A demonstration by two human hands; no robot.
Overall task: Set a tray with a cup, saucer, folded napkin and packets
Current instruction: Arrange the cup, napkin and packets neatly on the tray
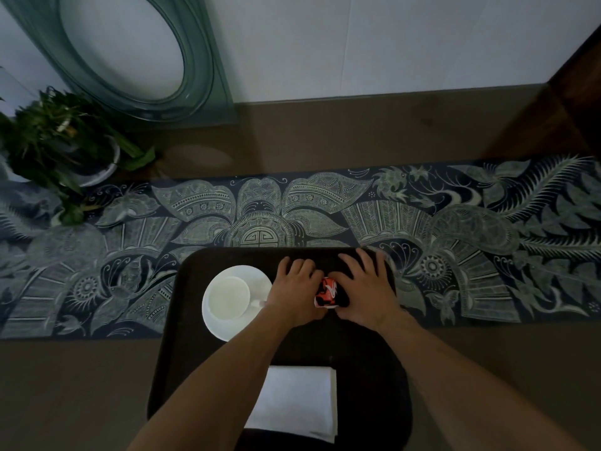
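A dark tray (195, 320) lies on the table in front of me. On its left stands a white cup (227, 297) on a white saucer (260, 281). A folded white napkin (296, 398) lies at the tray's near edge. At the tray's far middle, red, white and black packets (327, 292) sit between my two hands. My left hand (296, 294) rests palm down against their left side, my right hand (364, 288) against their right side. Both hands touch the packets, and part of the packets is hidden under the fingers.
A dark patterned runner (455, 229) crosses the table under the tray's far end. A potted plant (58, 148) stands at the far left, and a green glass piece (195, 76) leans on the wall behind it.
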